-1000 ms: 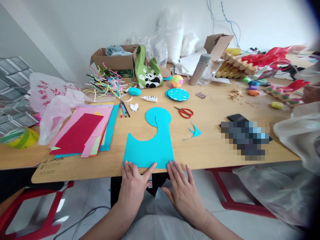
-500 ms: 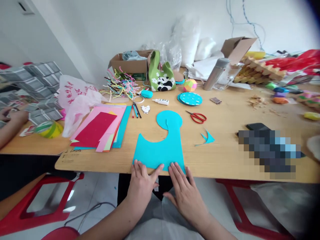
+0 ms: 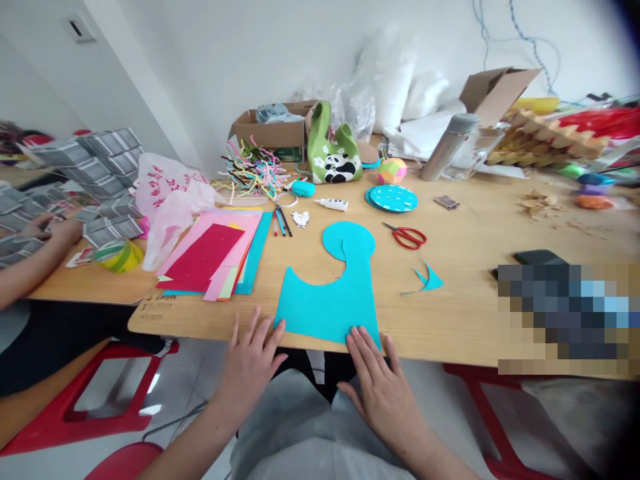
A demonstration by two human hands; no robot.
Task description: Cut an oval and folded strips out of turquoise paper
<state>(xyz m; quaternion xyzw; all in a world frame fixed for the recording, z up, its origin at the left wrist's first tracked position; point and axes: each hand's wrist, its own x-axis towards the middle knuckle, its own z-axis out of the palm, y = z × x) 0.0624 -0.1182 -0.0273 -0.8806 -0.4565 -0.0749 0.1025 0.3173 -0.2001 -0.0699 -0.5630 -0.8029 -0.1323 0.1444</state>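
A sheet of turquoise paper [image 3: 327,310] with a curved cut-out lies flat at the table's front edge. Partly over its upper strip, or under it, is a turquoise paper circle [image 3: 334,241]; I cannot tell which is on top. My right hand [image 3: 377,373] rests its fingertips on the sheet's lower right corner, fingers stretched out. On the table edge, just left of the sheet's lower left corner, lies my left hand [image 3: 255,353], fingers spread and holding nothing. Red-handled scissors [image 3: 407,237] and turquoise paper scraps [image 3: 431,277] lie to the right.
Coloured paper sheets [image 3: 205,257] are stacked at left, beside pens [image 3: 283,221] and a glue bottle [image 3: 333,204]. Behind stand a green panda bag [image 3: 336,157], a steel flask [image 3: 450,147] and decorated turquoise discs [image 3: 395,199]. Another person's hands [image 3: 63,230] work at far left.
My left hand has slid left off the sheet's lower edge, onto the table edge. My right hand stays on the lower right corner. The view has shifted slightly.
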